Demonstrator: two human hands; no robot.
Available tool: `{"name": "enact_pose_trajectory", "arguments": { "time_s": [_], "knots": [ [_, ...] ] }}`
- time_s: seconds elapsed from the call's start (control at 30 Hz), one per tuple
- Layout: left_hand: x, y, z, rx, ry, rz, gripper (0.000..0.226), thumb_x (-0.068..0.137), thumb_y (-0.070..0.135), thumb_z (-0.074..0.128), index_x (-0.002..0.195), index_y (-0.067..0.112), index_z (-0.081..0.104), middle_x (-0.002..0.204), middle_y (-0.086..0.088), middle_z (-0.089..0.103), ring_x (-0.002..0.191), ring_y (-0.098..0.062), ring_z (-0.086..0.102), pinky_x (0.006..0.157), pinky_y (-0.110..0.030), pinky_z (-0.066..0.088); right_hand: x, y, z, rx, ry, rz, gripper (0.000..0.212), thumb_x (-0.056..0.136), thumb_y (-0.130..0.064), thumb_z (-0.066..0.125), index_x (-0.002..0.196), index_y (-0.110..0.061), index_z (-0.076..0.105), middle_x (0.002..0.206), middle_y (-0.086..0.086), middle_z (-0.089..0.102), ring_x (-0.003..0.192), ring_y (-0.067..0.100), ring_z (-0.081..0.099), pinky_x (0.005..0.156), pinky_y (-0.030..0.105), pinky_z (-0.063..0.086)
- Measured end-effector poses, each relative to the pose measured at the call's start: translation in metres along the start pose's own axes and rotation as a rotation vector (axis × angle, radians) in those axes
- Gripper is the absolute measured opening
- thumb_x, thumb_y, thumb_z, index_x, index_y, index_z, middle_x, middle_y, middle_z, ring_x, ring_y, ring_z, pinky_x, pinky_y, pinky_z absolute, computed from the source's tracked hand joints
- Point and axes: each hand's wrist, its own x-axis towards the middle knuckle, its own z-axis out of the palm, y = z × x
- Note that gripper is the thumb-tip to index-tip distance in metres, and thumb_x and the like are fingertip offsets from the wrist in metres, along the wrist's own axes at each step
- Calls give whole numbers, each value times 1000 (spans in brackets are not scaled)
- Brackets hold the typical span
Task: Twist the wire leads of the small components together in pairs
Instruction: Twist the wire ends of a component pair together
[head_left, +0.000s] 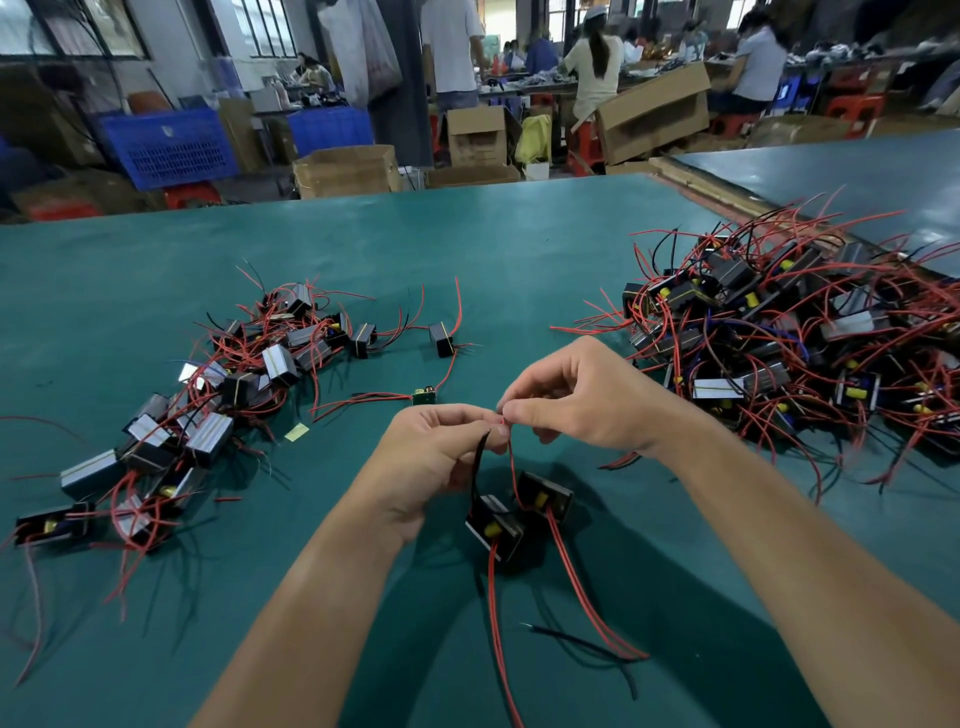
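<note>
Pinched together at their upper ends: a black lead (480, 457) and a red lead (511, 457), one from each of two small components (493, 525) side by side and touching just under the hands, low over the green mat (519, 249); hanging or resting, hard to tell.

Left hand (441, 452) curled, thumb and forefinger nipped on the black lead near its tip. Right hand (576, 400) likewise bent, thumb and forefinger closed on the red lead's end. Any twist so far hidden by the fingertips.

Probably light in the fingers: thin, limp insulated wire, easy to bend, perhaps springy enough to unwind if wound slackly. Stripped tips fine, likely to fray or snap if forced. Best taken close to the bare ends, with the bodies left below as small weights. Trailing leads (597, 608), red and one black, running from the bodies toward the viewer.

Further out, on the left, a loose heap (234, 379) of the same parts with red wires. On the right, a bigger, denser heap (779, 332). Between them, a single component (441, 339) and a small green circuit board (424, 397). Beyond the mat, cardboard boxes (345, 169), blue crates (166, 148) and people at benches.
</note>
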Motion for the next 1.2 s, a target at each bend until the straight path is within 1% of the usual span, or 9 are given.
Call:
{"name": "enact_pose_trajectory", "arguments": {
  "time_s": [0.17,0.3,0.4,0.5,0.63,0.77,0.87,1.0,1.2],
  "knots": [
    [2,-2,1,37,51,31,20,76,6,76,62,21,76,58,2,59,49,-10,34,53,-24,28,0,-1,-1,-35,-14,36,10,85,-11,73,75,-12,76,57,8,64,54,16,53,58,29,44],
    [2,-2,2,73,65,114,16,75,-1,77,67,12,72,48,8,57,37,-1,39,41,-10,30,-1,-4,2,-35,-25,106,15,87,-11,70,74,-5,73,66,19,68,55,18,56,59,31,47],
    [2,-3,4,93,52,167,15,75,-7,75,72,6,70,49,9,61,37,4,46,42,-5,33,-2,-6,2,-48,-43,170,22,89,-13,69,67,-8,70,54,-1,63,48,11,55,52,20,47],
    [3,-3,3,110,52,177,15,76,-6,74,70,8,71,50,8,62,37,3,44,42,-6,33,-1,-6,3,-6,-57,209,25,90,-11,67,65,-9,69,52,-5,60,48,12,53,49,20,48],
    [4,-3,2,116,89,137,18,81,13,71,63,14,73,60,-5,56,47,-12,33,41,-16,26,-2,-8,4,34,-53,197,26,92,-11,65,65,-8,67,54,-2,60,51,14,52,51,22,49],
    [3,-2,1,32,49,73,24,87,17,69,63,15,70,78,-17,42,53,-14,26,47,-21,22,-3,-8,2,57,-59,148,22,93,-10,64,74,0,69,61,0,64,56,18,55,57,26,51],
    [2,-2,0,-56,7,10,26,89,15,65,63,15,72,70,-12,44,52,-11,25,43,-16,21,-4,-8,-2,95,-80,95,21,91,-3,63,72,-8,71,64,1,67,54,13,56,56,22,51],
    [1,1,-1,-135,-32,-66,28,88,13,61,63,17,72,57,4,55,49,-7,29,37,-13,24,-3,-4,-4,110,-97,38,11,84,6,68,77,-2,70,63,4,63,54,14,55,56,22,48],
    [3,-1,-4,-103,-54,-101,20,84,15,64,65,17,70,58,5,54,53,-10,31,37,-13,27,-2,3,-6,117,-122,-2,11,76,-10,80,73,-18,75,65,-1,69,57,11,59,56,21,50]
  ]
}}
